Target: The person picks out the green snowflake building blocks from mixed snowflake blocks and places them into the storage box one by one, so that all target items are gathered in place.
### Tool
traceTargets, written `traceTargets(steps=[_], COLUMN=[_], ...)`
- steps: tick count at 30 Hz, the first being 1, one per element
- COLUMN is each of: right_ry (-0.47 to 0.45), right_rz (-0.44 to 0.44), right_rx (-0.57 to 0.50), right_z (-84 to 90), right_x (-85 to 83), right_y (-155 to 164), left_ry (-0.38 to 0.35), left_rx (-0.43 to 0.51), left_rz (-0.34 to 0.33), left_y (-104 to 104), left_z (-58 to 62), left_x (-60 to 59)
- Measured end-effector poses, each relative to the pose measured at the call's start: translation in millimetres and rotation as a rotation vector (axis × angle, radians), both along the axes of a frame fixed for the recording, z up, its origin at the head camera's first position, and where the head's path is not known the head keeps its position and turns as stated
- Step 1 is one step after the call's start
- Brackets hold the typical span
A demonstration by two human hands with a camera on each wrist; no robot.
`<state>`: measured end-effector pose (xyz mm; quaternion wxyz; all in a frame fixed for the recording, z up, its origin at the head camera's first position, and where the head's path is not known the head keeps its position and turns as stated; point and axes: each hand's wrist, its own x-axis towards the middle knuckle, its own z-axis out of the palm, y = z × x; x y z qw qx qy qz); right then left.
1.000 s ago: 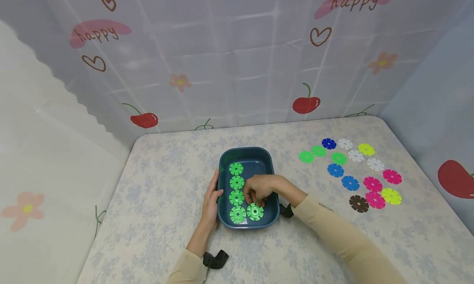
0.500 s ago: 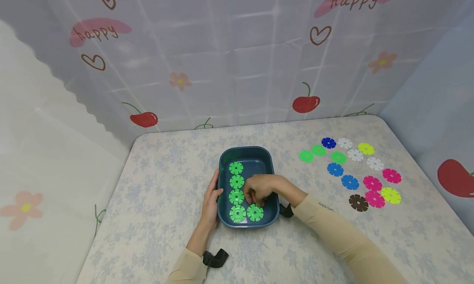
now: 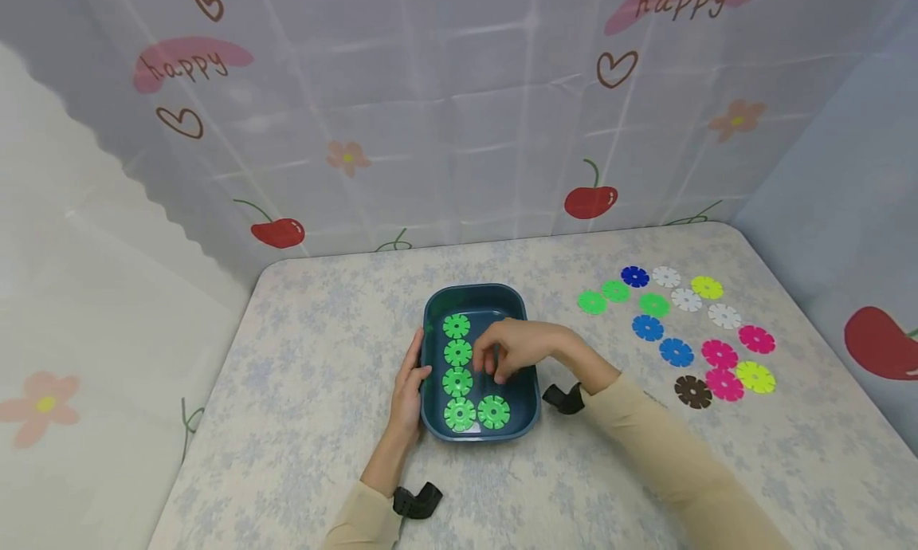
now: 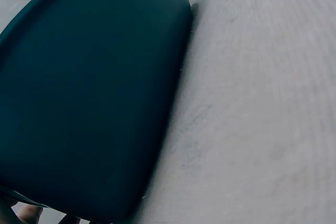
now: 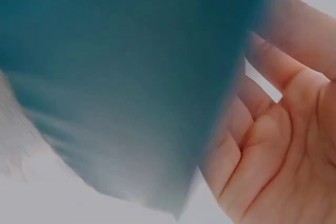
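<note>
— Checking hands: where?
— Left hand (image 3: 409, 390) rests flat against the tray (image 3: 527, 359), grip released. Right hand (image 3: 512, 347) hovers inside, empty, loosely curled (five green discs (image 3: 493, 411) lie there).

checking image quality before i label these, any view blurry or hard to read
Head view: sharp, evenly lit, slight wide-angle bend at the edges. Left wrist view: the tray fills it, dark and featureless. Right wrist view: heavily blurred, tray wall smeared, right hand soft.
</note>
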<state>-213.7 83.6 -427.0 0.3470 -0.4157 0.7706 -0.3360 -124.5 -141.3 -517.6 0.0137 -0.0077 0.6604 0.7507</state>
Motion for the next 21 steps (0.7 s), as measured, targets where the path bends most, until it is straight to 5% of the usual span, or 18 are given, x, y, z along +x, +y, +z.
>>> traceTargets(steps=[4, 9, 15, 21], right_ry=[-0.070, -0.035, 0.072, 0.184], right_rz=[-0.142, -0.491, -0.915, -1.170], right_rx=[-0.160, -0.213, -0.119, 0.033], right_z=[10.3, 10.0, 1.0, -9.4], right_x=[-6.7, -15.2, -11.8, -12.4], right_y=[37, 96, 168, 213], left_ry=[-0.008, -0.007, -0.029, -0.029], left_rx=[-0.004, -0.016, -0.013, -0.008], left_rz=[0.004, 0.009, 0.021, 0.013], left_y=[2, 2, 2, 1], left_z=[1.2, 0.3, 0.5, 1.0], left_x=[0.5, -0.3, 0.6, 1.8])
